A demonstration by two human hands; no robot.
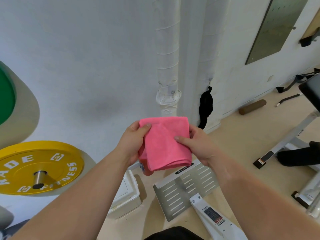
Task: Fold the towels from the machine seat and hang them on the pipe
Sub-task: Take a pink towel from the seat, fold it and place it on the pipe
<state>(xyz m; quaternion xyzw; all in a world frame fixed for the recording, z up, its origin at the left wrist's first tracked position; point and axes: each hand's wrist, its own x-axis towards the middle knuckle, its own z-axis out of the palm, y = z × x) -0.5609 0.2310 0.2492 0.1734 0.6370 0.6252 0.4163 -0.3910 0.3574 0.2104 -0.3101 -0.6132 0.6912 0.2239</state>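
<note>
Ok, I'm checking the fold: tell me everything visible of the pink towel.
The pink towel looks like soft microfibre, folded into a rough square of several layers, their edges stacked at the bottom. It is held up in front of the white wrapped pipe. The left hand pinches its upper left corner, the right hand its right edge.

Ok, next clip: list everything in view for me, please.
towel: one, pink, folded, between both hands
pipes: two, white-wrapped, upright against wall
yellow plate: one, yellow, left, on steel peg
green plate: one, green, far left edge
hanging item: one, black, on hook by right pipe
footplate: one, grey, slotted, floor below towel
box: one, white, floor left of footplate
roller: one, brown, floor at right
left hand: one, pinches towel's left edge
right hand: one, pinches towel's right side
</note>
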